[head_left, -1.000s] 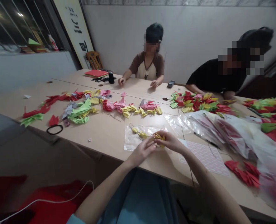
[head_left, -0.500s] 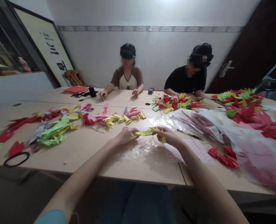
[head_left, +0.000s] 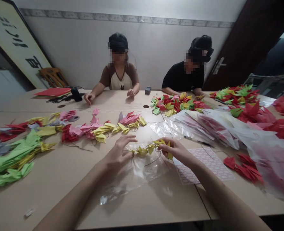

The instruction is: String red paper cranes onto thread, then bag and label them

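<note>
Head view: your right hand point(head_left: 174, 150) is closed, pinching a strand of yellow paper cranes point(head_left: 144, 149) that spans above a clear plastic bag point(head_left: 137, 173) on the beige table point(head_left: 146, 211). Your left hand point(head_left: 118, 155) is open, fingers apart, just beside the strand. A pink-printed sheet point(head_left: 203, 166) lies right of the bag, near red paper cranes point(head_left: 243, 167).

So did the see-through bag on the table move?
Yes. The clear plastic bag slid toward the person: its lower end now reaches past the bottom edge of the pink-grid paper sheet, and earlier it stopped above that edge.
</note>
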A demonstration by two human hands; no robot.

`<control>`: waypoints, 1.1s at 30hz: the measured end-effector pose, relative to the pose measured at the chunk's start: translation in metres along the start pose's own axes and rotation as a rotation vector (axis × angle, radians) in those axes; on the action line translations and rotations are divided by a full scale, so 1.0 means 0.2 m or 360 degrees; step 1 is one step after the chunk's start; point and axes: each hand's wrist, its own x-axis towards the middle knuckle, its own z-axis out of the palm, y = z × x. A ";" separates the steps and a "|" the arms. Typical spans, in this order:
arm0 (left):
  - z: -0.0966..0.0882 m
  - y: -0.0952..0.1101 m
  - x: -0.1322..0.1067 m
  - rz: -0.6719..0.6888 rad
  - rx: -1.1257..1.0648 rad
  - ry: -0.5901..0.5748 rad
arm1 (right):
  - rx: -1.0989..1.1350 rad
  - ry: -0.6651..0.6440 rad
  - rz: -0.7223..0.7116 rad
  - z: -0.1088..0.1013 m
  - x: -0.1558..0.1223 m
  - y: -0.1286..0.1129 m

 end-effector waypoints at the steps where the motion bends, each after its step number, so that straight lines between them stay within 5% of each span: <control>1: 0.01 0.02 0.00 0.0056 0.0017 0.0002 | 0.0001 -0.0001 0.0001 0.01 -0.01 0.00; 10: 0.17 0.10 0.00 0.0086 -0.0055 0.0203 | -0.0127 -0.0217 -0.0015 0.07 -0.04 0.01; 18: 0.09 0.10 0.03 -0.0501 -0.1171 0.0487 | -0.0435 -0.0001 -0.0041 0.00 -0.04 0.01; 26: -0.11 0.12 0.10 -0.0747 -0.2237 0.0802 | -0.1549 0.0500 -0.0497 -0.06 -0.04 -0.01; 30: -0.16 0.11 0.12 -0.0743 -0.2285 0.1050 | -0.1575 0.0908 -0.0745 -0.06 -0.35 0.00; 33: -0.14 0.09 0.13 -0.0770 -0.2255 0.1076 | -0.1336 0.1195 -0.0900 -0.01 -0.76 0.21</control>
